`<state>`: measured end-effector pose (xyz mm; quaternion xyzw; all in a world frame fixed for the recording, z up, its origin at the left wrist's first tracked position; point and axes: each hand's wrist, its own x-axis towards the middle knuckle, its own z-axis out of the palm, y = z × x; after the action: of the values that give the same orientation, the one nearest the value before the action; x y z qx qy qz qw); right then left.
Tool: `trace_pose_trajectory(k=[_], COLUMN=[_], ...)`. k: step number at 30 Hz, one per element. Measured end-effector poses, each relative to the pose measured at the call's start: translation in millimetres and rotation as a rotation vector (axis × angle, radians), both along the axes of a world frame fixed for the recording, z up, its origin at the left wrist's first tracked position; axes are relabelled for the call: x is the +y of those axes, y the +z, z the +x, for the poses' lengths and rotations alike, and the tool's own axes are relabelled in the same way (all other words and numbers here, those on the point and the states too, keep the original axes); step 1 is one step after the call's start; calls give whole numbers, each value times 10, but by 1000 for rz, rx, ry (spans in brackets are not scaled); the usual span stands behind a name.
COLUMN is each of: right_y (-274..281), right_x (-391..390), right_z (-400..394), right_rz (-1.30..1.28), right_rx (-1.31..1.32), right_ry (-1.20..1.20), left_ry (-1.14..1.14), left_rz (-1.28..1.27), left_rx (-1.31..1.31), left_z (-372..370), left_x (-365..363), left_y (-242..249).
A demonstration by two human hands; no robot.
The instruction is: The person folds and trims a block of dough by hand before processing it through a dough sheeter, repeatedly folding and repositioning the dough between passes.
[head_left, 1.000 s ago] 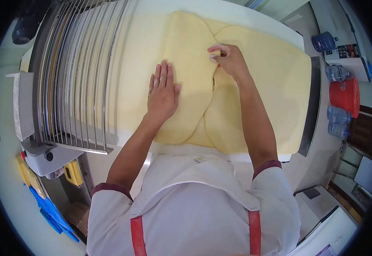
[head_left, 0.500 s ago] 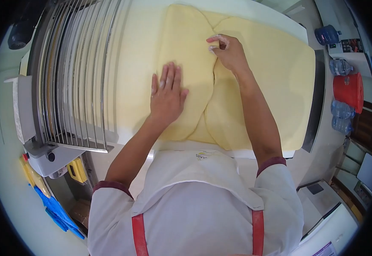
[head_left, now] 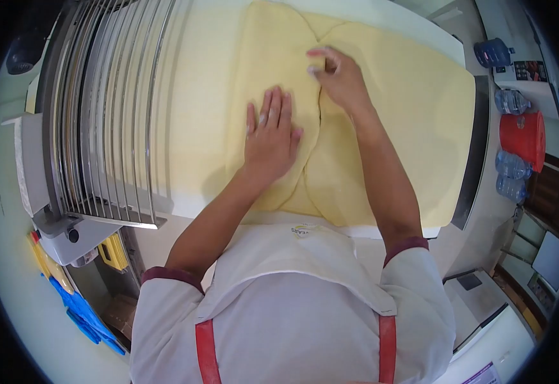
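Observation:
A broad, pale yellow sheet of dough (head_left: 407, 128) lies folded over itself, with its edges meeting in a wavy seam near the middle. My left hand (head_left: 270, 137) rests flat on the left flap, its fingers stretched out. Over the upper part of the seam is my right hand (head_left: 340, 77), its fingers bent round toward the thumb. The fingertips are whitish and a little blurred. I cannot make out what, if anything, is between them.
A metal bar guard (head_left: 122, 121) of a machine stands at the left over the pale work surface (head_left: 196, 102). Beyond the right edge are a red bucket (head_left: 521, 139) and several water bottles (head_left: 492, 52). Blue gloves (head_left: 84, 313) hang at the lower left.
My left hand has shifted right across the dough, closer to the seam. My right hand has moved slightly up and left, still curled. The dough keeps its folded shape.

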<state>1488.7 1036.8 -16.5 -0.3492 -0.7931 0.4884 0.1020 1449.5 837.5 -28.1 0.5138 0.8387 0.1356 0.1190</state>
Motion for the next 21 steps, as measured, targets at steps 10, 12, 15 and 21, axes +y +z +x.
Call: trace_pose_trajectory(k=[10, 12, 15, 21], right_y=[108, 79, -10, -177], right_x=[97, 92, 28, 100], right_z=[-84, -49, 46, 290], right_rz=[4, -20, -48, -170], right_rx=[-79, -51, 46, 240], right_ry=[154, 136, 94, -118], left_ry=[-99, -88, -88, -121], left_rz=[-6, 12, 31, 62], left_rx=[16, 2, -49, -46], left_z=[368, 367, 341, 312], left_x=[83, 88, 76, 94], left_y=[6, 5, 59, 44])
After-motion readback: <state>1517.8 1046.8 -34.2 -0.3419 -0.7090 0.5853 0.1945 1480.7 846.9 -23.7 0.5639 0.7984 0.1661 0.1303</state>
